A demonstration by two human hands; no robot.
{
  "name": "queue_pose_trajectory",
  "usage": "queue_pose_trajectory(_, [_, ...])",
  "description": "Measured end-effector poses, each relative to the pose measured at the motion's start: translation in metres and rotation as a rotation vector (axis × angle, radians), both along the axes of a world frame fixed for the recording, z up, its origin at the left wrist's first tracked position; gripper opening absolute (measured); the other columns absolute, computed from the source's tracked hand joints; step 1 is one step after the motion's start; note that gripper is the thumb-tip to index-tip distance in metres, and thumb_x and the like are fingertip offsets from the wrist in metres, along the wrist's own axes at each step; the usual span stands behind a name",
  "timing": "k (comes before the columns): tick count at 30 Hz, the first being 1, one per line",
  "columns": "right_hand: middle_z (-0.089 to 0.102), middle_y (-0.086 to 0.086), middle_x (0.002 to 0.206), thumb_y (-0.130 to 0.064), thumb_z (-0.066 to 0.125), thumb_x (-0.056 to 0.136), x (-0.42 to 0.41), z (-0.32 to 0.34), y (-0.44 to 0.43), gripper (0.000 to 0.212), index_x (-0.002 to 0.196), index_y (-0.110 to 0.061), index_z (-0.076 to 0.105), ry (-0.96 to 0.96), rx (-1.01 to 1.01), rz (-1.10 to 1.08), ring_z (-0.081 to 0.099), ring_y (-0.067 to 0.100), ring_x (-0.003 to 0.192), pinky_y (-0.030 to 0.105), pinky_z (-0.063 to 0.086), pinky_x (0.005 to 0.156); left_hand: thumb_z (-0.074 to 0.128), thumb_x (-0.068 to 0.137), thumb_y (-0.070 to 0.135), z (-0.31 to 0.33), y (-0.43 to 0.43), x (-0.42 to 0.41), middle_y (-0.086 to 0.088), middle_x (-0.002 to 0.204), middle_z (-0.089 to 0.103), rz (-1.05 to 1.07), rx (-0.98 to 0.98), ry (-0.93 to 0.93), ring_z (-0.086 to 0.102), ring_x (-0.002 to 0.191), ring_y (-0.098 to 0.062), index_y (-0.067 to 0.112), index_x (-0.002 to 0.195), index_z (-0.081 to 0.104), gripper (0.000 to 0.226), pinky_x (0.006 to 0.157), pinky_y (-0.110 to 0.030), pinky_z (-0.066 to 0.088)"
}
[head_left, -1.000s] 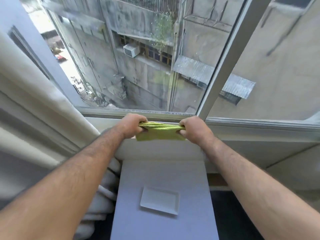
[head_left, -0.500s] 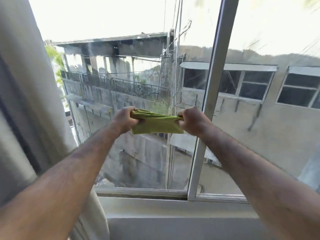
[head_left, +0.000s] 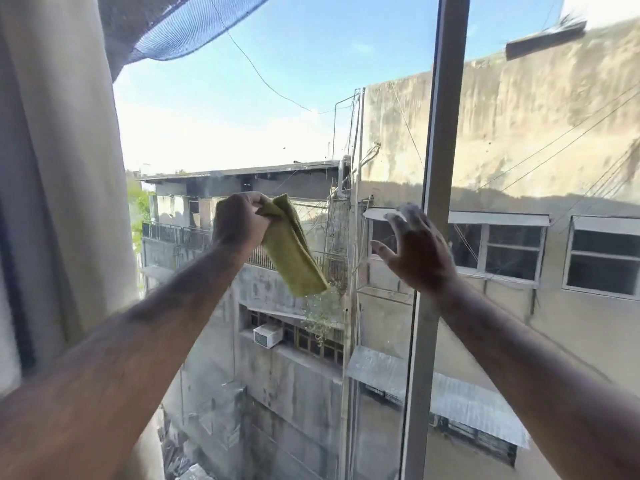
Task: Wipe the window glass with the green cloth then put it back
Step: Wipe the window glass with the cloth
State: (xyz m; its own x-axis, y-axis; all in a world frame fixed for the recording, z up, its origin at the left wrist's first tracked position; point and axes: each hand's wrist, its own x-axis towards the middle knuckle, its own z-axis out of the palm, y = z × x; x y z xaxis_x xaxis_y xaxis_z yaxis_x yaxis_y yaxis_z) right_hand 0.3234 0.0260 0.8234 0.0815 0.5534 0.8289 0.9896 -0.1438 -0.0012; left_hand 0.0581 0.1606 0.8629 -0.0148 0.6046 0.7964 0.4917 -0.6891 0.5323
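The folded green cloth [head_left: 290,249] hangs down from my left hand [head_left: 239,220], which grips its upper end in a fist, raised in front of the left window glass [head_left: 242,116]. My right hand [head_left: 417,251] is up beside it with fingers spread and holds nothing; it sits just left of the grey window frame bar [head_left: 440,161]. The cloth's lower end dangles free toward the right. Whether the cloth touches the glass I cannot tell.
A cream curtain [head_left: 59,168] hangs along the left edge of the window. A second pane [head_left: 554,133] lies right of the frame bar. Buildings and sky show through the glass.
My right hand has let go of the cloth and opened. The left hand alone now holds it, and the cloth hangs down. Both hands and the view rose from the sill.
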Motion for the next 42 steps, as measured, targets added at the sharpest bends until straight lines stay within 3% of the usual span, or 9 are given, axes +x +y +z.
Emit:
queue_pose_trajectory(2, [0.033,0.024,0.17,-0.043,0.07,0.098,0.022,0.008,0.005,0.077,0.157,-0.001,0.043,-0.037,0.15,-0.091,0.028,0.037,0.161,0.046,0.025,0.133,0.09,0.079,0.018,0.013,0.011,-0.001,-0.021,0.124,0.066,0.057,0.066,0.016,0.062,0.118,-0.031,0.007,0.112,0.08,0.036,0.09,-0.021,0.046])
queue_pose_trajectory(6, [0.003,0.019,0.178,-0.047,0.061,0.101,0.056,0.01,0.024,0.099,0.169,0.0,0.005,0.065,0.232,-0.124,0.006,0.032,0.167,0.051,0.019,0.136,0.084,0.087,0.019,0.03,0.034,0.007,-0.024,0.117,0.067,0.2,0.202,0.083,0.068,0.104,-0.036,0.005,0.119,0.076,0.036,0.08,-0.026,0.051])
queue_pose_trajectory(12, [-0.005,0.02,0.178,-0.06,0.044,0.106,0.074,-0.002,0.06,0.099,0.168,0.0,-0.003,0.053,0.332,-0.171,0.0,0.032,0.167,0.053,0.016,0.136,0.077,0.092,0.028,0.038,0.057,0.022,-0.018,0.103,0.073,0.393,0.319,0.082,0.073,0.09,-0.038,0.011,0.111,0.079,0.026,0.064,-0.036,0.047])
queue_pose_trajectory(19, [-0.001,0.016,0.18,-0.062,0.032,0.108,0.09,-0.009,0.088,0.091,0.169,-0.003,0.0,0.005,0.473,-0.215,0.002,0.028,0.168,0.054,0.017,0.135,0.064,0.099,0.007,-0.028,0.079,0.065,-0.026,0.123,0.064,0.188,0.448,-0.124,0.064,0.116,-0.037,-0.006,0.122,0.055,0.028,0.102,-0.039,0.058])
queue_pose_trajectory(24, [0.0,0.015,0.18,-0.061,0.033,0.109,0.1,-0.012,0.097,0.09,0.169,-0.003,0.002,-0.049,0.526,-0.222,0.001,0.027,0.168,0.052,0.016,0.136,0.052,0.107,0.023,-0.059,0.1,0.093,-0.026,0.164,0.039,0.267,0.54,-0.017,0.034,0.156,-0.038,-0.009,0.15,0.043,0.054,0.126,-0.057,0.034])
queue_pose_trajectory(29, [0.0,0.015,0.18,-0.061,0.03,0.109,0.106,-0.013,0.104,0.088,0.169,-0.003,0.001,-0.077,0.556,-0.227,0.0,0.026,0.168,0.052,0.017,0.136,0.042,0.111,0.03,0.005,0.097,0.126,-0.02,0.171,0.027,0.344,0.47,-0.184,0.023,0.162,-0.034,-0.003,0.16,0.03,0.06,0.13,-0.058,0.024])
queue_pose_trajectory(37, [0.01,0.021,0.178,-0.048,0.043,0.111,0.1,-0.014,0.1,0.083,0.168,0.002,0.008,-0.097,0.561,-0.266,0.01,0.033,0.167,0.054,0.021,0.134,0.041,0.111,0.031,-0.056,0.089,0.155,-0.017,0.172,0.025,0.081,1.008,0.706,0.019,0.163,-0.031,0.003,0.161,0.029,0.059,0.129,-0.059,0.025])
queue_pose_trajectory(39, [0.009,0.021,0.178,-0.048,0.043,0.111,0.1,-0.013,0.099,0.083,0.168,0.001,0.008,-0.084,0.564,-0.252,0.011,0.034,0.167,0.055,0.023,0.133,0.042,0.109,0.024,-0.052,0.099,0.133,-0.017,0.172,0.027,0.154,0.916,0.509,0.021,0.163,-0.031,0.004,0.161,0.03,0.057,0.128,-0.06,0.026])
queue_pose_trajectory(42, [0.008,0.021,0.178,-0.05,0.041,0.111,0.099,-0.012,0.098,0.083,0.168,0.001,0.008,-0.083,0.56,-0.253,0.01,0.033,0.167,0.055,0.023,0.133,0.037,0.111,0.023,-0.012,0.1,0.123,-0.018,0.172,0.027,0.349,0.584,-0.041,0.021,0.163,-0.032,0.001,0.161,0.027,0.056,0.13,-0.056,0.024])
